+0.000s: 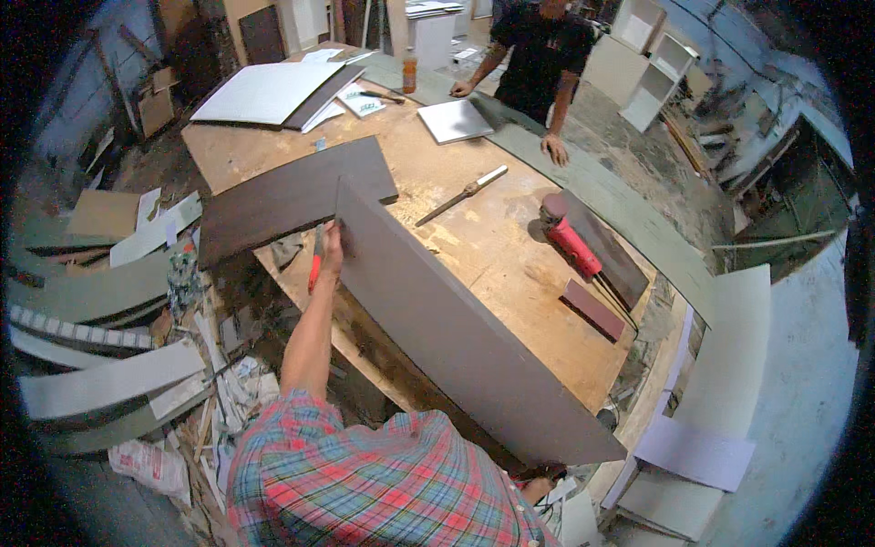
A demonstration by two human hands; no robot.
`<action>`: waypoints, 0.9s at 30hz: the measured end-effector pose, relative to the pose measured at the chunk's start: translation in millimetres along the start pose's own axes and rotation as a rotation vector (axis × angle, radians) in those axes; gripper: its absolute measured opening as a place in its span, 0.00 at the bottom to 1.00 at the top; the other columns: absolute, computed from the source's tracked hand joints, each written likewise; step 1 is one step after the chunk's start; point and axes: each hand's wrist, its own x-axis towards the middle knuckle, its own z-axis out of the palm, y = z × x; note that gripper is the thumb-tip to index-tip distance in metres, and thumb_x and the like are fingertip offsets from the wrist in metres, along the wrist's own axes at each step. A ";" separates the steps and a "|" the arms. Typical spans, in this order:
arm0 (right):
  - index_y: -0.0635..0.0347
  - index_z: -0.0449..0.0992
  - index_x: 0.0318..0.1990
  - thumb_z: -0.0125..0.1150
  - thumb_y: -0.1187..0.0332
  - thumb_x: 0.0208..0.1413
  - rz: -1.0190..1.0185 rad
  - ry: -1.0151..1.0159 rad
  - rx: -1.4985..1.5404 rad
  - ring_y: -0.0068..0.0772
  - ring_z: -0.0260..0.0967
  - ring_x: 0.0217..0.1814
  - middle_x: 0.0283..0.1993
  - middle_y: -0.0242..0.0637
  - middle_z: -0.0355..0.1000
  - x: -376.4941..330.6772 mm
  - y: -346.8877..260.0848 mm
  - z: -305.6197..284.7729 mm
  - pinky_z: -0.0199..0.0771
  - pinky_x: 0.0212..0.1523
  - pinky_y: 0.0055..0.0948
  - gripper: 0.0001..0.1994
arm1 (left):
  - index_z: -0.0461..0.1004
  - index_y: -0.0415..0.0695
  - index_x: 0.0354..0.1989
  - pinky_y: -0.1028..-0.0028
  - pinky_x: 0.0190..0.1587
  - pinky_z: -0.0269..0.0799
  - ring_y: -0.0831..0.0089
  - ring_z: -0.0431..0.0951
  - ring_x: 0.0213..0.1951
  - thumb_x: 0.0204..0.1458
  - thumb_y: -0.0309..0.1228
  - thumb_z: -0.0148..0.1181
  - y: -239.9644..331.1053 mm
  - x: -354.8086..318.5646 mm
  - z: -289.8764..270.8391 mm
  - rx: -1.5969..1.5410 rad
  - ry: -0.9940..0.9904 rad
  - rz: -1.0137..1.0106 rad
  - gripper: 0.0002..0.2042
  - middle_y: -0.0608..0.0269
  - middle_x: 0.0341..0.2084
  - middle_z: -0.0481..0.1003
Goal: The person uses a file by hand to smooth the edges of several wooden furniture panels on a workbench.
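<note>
A long brown board (456, 333) stands tilted on its edge along the near side of the worktable, running from left of centre to the lower right. My left hand (332, 248) is closed at its far left end. A slim tool with a red handle (315, 270) is in or against that same hand; its kind is unclear. At the board's near right end, my right hand (540, 489) grips the lower edge, its fingers mostly hidden. Another dark brown board (283, 196) lies beyond my left hand, overhanging the table's left edge.
On the wooden table (510, 273) lie a file (463, 195), a red angle grinder (572, 244), a small reddish-brown block (592, 310) and a white panel (454, 121). White sheets (264, 93) are stacked far left. Across the table, a person (538, 64) rests both hands on it. Offcuts (118, 383) clutter the left.
</note>
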 end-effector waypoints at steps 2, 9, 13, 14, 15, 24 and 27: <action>0.61 0.71 0.49 0.55 0.50 0.64 -0.053 0.125 -0.094 0.34 0.65 0.22 0.33 0.40 0.69 -0.8 -21.5 -6.3 0.71 0.26 0.33 0.21 | 0.75 0.39 0.43 0.72 0.46 0.66 0.74 0.71 0.40 0.65 0.43 0.50 36.0 -11.2 18.5 0.135 0.048 -0.128 0.18 0.68 0.36 0.74; 0.54 0.70 0.35 0.59 0.53 0.63 -0.054 -0.107 -0.555 0.20 0.58 0.13 0.19 0.25 0.63 51.6 -143.5 -37.1 0.58 0.12 0.23 0.15 | 0.77 0.37 0.38 0.69 0.38 0.69 0.68 0.75 0.31 0.61 0.45 0.55 117.7 -36.7 6.4 0.583 -0.115 0.008 0.20 0.56 0.25 0.76; 0.59 0.72 0.33 0.66 0.68 0.56 -0.283 -0.255 -0.583 0.17 0.61 0.28 0.28 0.22 0.65 57.9 -206.2 -52.9 0.62 0.29 0.21 0.08 | 0.80 0.38 0.45 0.58 0.43 0.73 0.47 0.82 0.41 0.59 0.47 0.54 144.1 -51.7 -0.1 0.850 -0.196 -0.299 0.22 0.39 0.35 0.80; 0.60 0.73 0.35 0.65 0.70 0.55 -0.153 -0.384 -0.618 0.19 0.61 0.33 0.32 0.24 0.66 50.7 -231.0 -47.4 0.64 0.34 0.24 0.07 | 0.80 0.37 0.44 0.58 0.43 0.73 0.47 0.81 0.40 0.59 0.47 0.54 153.0 -55.8 -3.6 0.937 -0.236 -0.324 0.23 0.39 0.35 0.80; 0.62 0.74 0.38 0.65 0.70 0.55 -0.088 -0.415 -0.599 0.21 0.64 0.35 0.34 0.26 0.69 72.5 -226.5 -77.4 0.67 0.37 0.26 0.08 | 0.80 0.36 0.44 0.57 0.43 0.73 0.46 0.81 0.40 0.59 0.47 0.54 163.9 -59.0 6.0 1.004 -0.297 -0.338 0.23 0.38 0.34 0.80; 0.68 0.74 0.57 0.67 0.63 0.56 0.004 -0.522 -0.460 0.18 0.63 0.35 0.36 0.23 0.69 63.0 -190.3 -33.7 0.66 0.39 0.22 0.24 | 0.79 0.26 0.38 0.56 0.46 0.74 0.45 0.81 0.43 0.54 0.48 0.56 240.3 -86.6 -83.9 1.513 -0.648 -0.641 0.28 0.32 0.37 0.78; 0.68 0.76 0.55 0.67 0.62 0.56 -0.053 -0.603 -0.489 0.17 0.67 0.36 0.38 0.30 0.75 71.0 -160.2 -43.4 0.69 0.39 0.22 0.23 | 0.80 0.29 0.38 0.57 0.47 0.74 0.44 0.81 0.43 0.54 0.50 0.55 244.1 -78.5 -91.2 1.609 -0.806 -0.681 0.28 0.33 0.37 0.79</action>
